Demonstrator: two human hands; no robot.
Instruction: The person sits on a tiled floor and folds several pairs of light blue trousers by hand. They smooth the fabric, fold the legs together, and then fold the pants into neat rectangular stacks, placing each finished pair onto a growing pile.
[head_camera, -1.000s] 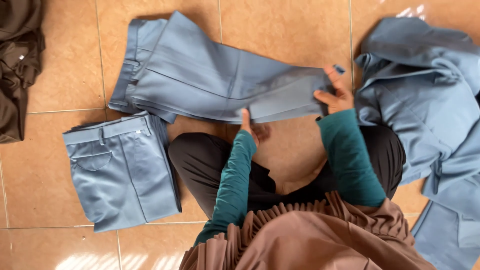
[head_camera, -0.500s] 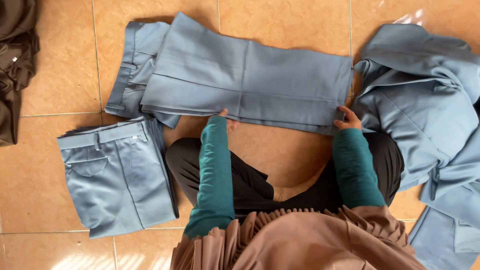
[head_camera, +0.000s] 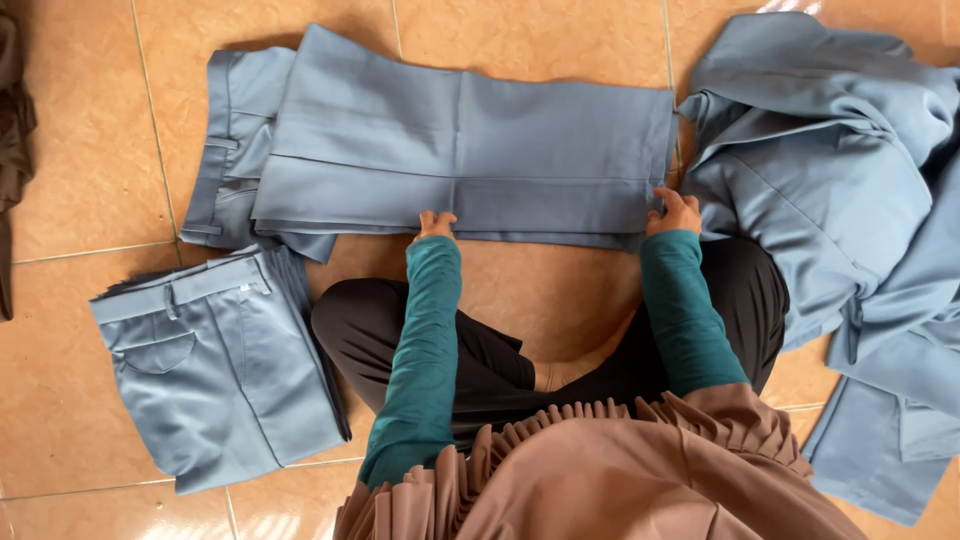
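In the head view, a pair of grey-blue trousers (head_camera: 460, 150) is seen spread crosswise on the tiled floor (head_camera: 540, 290), already folded over once: the legs are laid back across the upper part, so that only the waistband end shows at the left, and a crease runs down the middle. The near edge of the fold is being handled by both hands. The left hand (head_camera: 434, 223) is set on that edge near its middle, its grip pressed flat on the cloth with the fingers close together; whether cloth is pinched under it cannot be told. The right hand (head_camera: 674, 212) is placed at the right near corner, the fingers curled at the edge as if a pinch is made on the layers, though this is not clearly shown. The work is judged to be partly done: one fold is made, and a further fold to the size of the finished pair (head_camera: 215, 370), which lies beside the left knee, is judged to remain. A heap of unfolded garments (head_camera: 840, 190) of the same colour lies at the right, touching the trousers' end, and a dark garment (head_camera: 12, 140) is at the far left.
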